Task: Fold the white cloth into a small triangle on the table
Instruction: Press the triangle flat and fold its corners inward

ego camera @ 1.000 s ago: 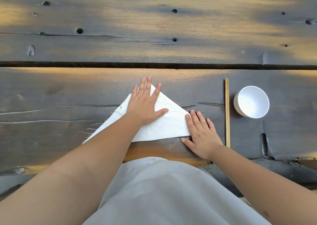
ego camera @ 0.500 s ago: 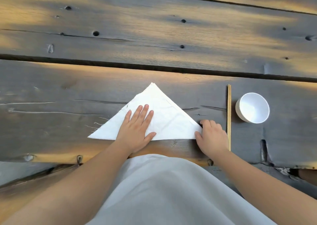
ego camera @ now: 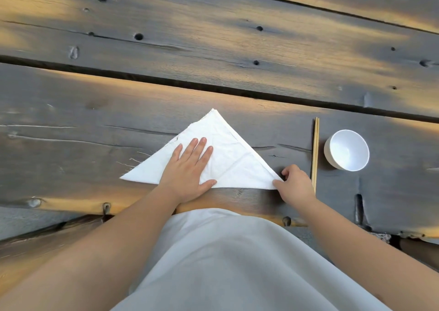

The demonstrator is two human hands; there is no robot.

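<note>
**Cloth in a triangle, one palm flat on it, other hand pinching a corner**

Dark, weathered plank table (ego camera: 71, 111), knots and cracks, a wide gap between boards running across. The white cloth (ego camera: 228, 154) lies flat near the table's front edge, folded into a triangle: long edge toward the person, tip pointing away. Loose threads stick out along its left slanted edge; crease lines show on the right half.

Left hand (ego camera: 190, 170) rests palm down on the left-middle of the cloth, fingers straight and close together, thumb spread out along the bottom edge. Flat and open, gripping nothing.

Right hand (ego camera: 294, 183) sits at the cloth's right corner, fingers curled, thumb and fingertips closed on that corner. The corner looks barely raised off the wood, hard to be sure.

Just right of that hand, a pair of chopsticks (ego camera: 315, 151) lies straight, pointing away from the person. Beside them, apart, stands a white bowl (ego camera: 348, 150), upright.

Person's light grey garment (ego camera: 225, 263) fills the bottom centre.
</note>
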